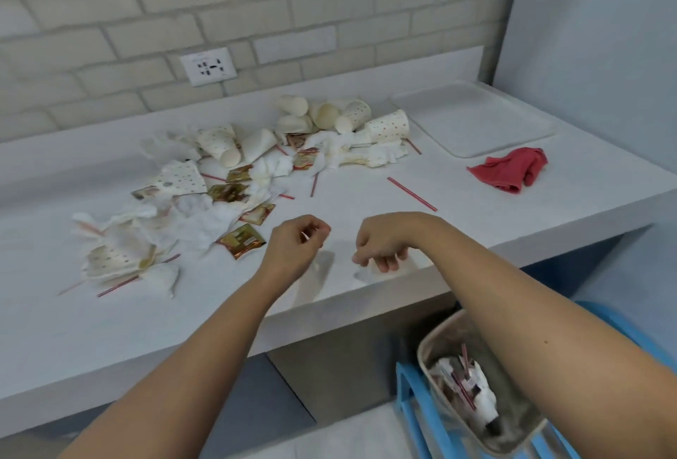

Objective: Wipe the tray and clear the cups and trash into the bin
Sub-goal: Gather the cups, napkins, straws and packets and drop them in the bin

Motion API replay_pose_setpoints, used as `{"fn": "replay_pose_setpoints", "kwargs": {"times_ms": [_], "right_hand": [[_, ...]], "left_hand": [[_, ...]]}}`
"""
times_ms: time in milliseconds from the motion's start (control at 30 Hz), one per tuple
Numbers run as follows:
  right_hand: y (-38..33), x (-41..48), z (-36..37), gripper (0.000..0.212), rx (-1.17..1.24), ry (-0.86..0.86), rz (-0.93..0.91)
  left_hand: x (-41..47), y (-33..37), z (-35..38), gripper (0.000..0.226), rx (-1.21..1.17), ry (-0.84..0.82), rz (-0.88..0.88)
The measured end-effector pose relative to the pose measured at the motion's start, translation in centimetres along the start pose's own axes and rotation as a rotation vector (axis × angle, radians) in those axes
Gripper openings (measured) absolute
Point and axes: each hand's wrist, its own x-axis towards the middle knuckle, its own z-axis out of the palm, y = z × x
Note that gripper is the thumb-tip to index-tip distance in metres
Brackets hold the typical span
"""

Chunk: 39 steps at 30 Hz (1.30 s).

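Bin [434, 339], one: below the counter's [110, 341] front edge at its right end, standing on a blue stool [412, 398]. Its far rim is hidden by the right forearm. It holds tissues and striped straws, too jumbled to count.

Left hand [293, 247], one: over the counter's front edge, fingers curled. A pale sliver shows between them, too blurred to say whether it is held.

Right hand [381, 247], one: beside it, fingers curled downward over a white scrap [366, 275]. Contact cannot be told.

Straws [412, 194], red-striped: about eight on the counter, one lying alone at mid-counter and the others half buried.

Sachets [241, 240], gold and red: about seven, scattered through the litter on the counter's left half.

Tissues [199, 218], white and crumpled: heaped together and uncountable.

Cups [388, 126], paper and dotted: roughly nine, several crushed flat, five clustered at the counter's back.

Cloth [513, 167], red, one: bunched on the counter's right side.

Tray [472, 117], white, one: at the counter's far right corner, just behind the cloth.

Socket [208, 66], one: on the brick wall above the counter.
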Motion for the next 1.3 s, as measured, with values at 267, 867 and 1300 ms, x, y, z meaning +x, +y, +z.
{"fn": "replay_pose_setpoints", "kwargs": {"times_ms": [267, 867, 1300], "right_hand": [[-8.2, 6.3, 1.8, 0.04, 0.065, 0.266, -0.158], [-15.4, 13.2, 3.0, 0.086, -0.265, 0.093, 0.119], [-15.7, 15.4, 1.8, 0.033, 0.237, 0.316, -0.032]], "left_hand": [[0.0, -8.3, -10.0, 0.014, 0.421, 0.023, -0.161], [-0.7, -16.5, -16.3, 0.036, 0.602, -0.31, -0.276], [5.3, -14.5, -14.8, 0.028, 0.439, -0.111, -0.06]]}}
